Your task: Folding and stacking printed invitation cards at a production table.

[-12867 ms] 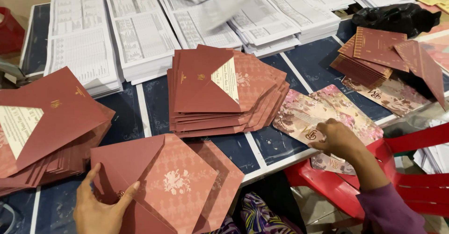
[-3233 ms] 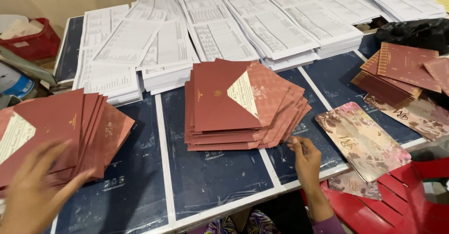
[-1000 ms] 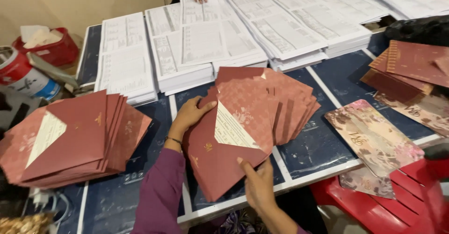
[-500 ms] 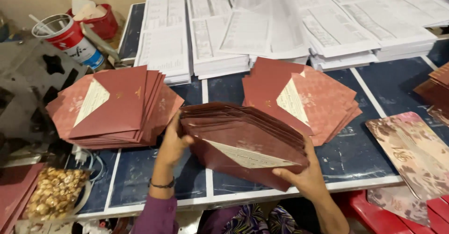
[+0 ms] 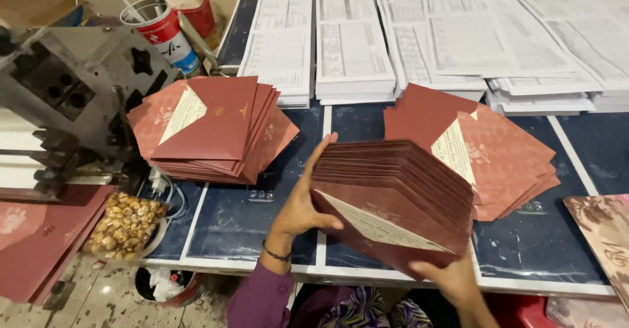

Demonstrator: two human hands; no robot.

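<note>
Both hands hold a thick stack of maroon envelopes [image 5: 393,197] upright on its edge above the front of the blue table [image 5: 242,213]. My left hand [image 5: 303,203] presses the stack's left side, thumb in front, fingers behind. My right hand [image 5: 449,279] supports its lower right corner from below. A cream flap lining shows on the front envelope. A second fanned pile of maroon envelopes [image 5: 209,128] lies to the left, and a third pile [image 5: 504,154] lies right behind the held stack.
Stacks of white printed sheets [image 5: 354,46] fill the back of the table. A grey metal machine [image 5: 72,98] stands at the left with a can [image 5: 160,30] behind it. A bag of popcorn [image 5: 124,226] lies at the table's front left corner. A floral card [image 5: 606,236] lies at the right.
The held stack has been raised more upright and drawn toward the table's front edge. The view has shifted left, showing the machine and the popcorn bag.
</note>
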